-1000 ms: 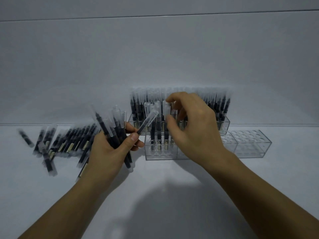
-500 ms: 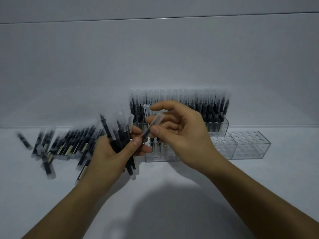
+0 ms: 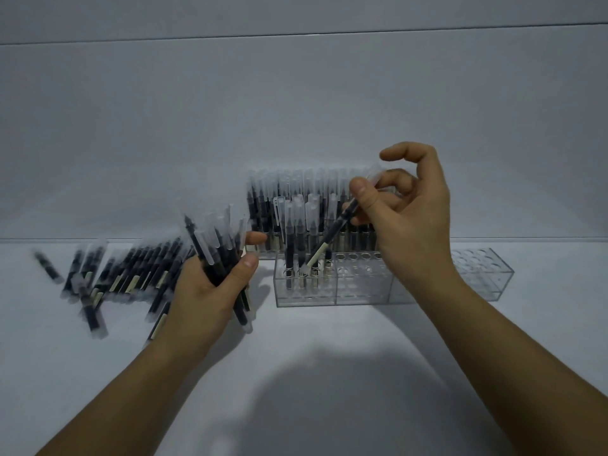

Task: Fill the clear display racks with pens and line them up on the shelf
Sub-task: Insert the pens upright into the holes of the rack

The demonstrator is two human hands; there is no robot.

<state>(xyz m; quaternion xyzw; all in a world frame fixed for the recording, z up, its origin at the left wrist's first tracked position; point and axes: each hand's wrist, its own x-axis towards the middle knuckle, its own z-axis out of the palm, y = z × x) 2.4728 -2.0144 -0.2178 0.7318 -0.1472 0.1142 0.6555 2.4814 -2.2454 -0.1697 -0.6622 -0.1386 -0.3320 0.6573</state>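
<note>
On the white shelf (image 3: 329,373) the left hand (image 3: 210,287) grips a blurred bundle of pens (image 3: 218,248). The right hand (image 3: 408,222) pinches a single pen (image 3: 334,230), tilted, with its pale end at the holes of the near clear rack (image 3: 306,296), where a few pens stand. The right wrist covers part of an empty rack (image 3: 487,278). Loose pens (image 3: 125,278) lie smeared to the left. Behind, a full rack (image 3: 263,209) is half hidden by the hands.
</note>
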